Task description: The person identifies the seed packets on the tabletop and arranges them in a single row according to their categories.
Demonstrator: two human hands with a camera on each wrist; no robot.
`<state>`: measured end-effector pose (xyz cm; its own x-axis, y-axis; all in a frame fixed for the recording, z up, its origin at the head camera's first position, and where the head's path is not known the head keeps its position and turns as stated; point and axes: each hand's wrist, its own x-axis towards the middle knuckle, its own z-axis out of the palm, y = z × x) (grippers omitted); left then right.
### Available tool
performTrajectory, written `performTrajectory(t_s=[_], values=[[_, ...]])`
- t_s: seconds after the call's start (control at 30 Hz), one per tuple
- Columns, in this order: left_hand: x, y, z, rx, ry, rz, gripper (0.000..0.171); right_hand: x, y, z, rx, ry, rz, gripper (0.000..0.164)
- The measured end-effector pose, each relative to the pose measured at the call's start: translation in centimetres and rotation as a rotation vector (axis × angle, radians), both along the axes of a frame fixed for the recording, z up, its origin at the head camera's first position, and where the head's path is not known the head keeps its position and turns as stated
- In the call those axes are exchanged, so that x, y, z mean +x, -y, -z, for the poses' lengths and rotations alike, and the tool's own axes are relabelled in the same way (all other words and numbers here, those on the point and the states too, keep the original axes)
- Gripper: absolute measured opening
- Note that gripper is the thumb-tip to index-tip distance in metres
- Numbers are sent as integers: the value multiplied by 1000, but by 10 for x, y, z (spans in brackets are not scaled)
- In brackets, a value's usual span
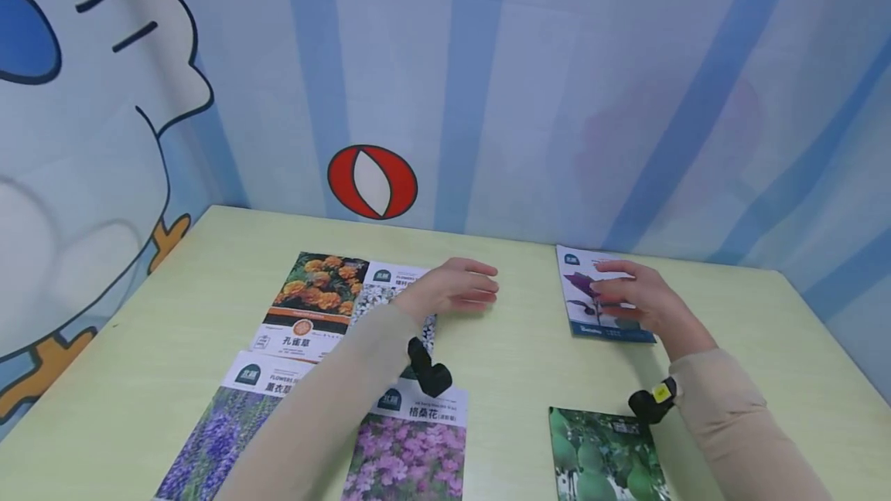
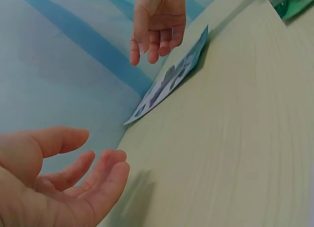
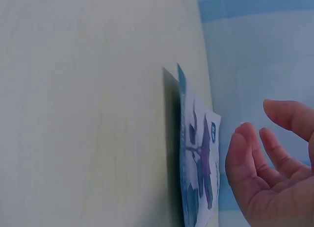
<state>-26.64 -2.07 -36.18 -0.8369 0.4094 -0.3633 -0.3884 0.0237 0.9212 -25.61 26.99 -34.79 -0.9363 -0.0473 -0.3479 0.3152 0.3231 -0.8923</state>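
left hand (image 1: pixel 452 288): fingers loosely extended, holding nothing; white-flower packet (image 1: pixel 374 296) beside them, on the wrist side, partly hidden. right hand (image 1: pixel 643 296): fingers slightly bent, thumb apart, grasping nothing; purple-plant packet (image 1: pixel 582 306) just under those fingers. green-gourd packet (image 1: pixel 604 454): nearer the person than the right fingers.

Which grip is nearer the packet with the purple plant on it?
Right. The right grip hovers above the purple-plant packet, not touching it; the left grip is well off to its left, beside the white-flower packet.
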Motion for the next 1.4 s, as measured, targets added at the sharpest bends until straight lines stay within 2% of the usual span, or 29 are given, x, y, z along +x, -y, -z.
performTrajectory(t_s=[0.2,0.37,0.63,0.9,1.03,1.13,1.23,1.4], values=[[2,-23,2,80,45,-3,39,-1,-20,-2,-91,60,107,65],[1,-40,4,102,71,-5,39,-2,-33,1,-102,101,186,66],[-1,-67,13,134,89,1,40,-1,-52,7,-53,77,319,60],[3,-86,19,119,80,-22,43,-5,-56,11,-152,103,435,54],[5,-97,19,165,99,-35,49,-7,-57,11,-162,103,477,56],[6,-103,20,208,136,-33,53,-8,-56,11,-188,117,473,57],[7,-106,20,239,165,-33,53,-10,-53,11,-210,136,467,47],[9,-108,20,258,185,-51,51,-11,-50,12,-236,153,452,16]])
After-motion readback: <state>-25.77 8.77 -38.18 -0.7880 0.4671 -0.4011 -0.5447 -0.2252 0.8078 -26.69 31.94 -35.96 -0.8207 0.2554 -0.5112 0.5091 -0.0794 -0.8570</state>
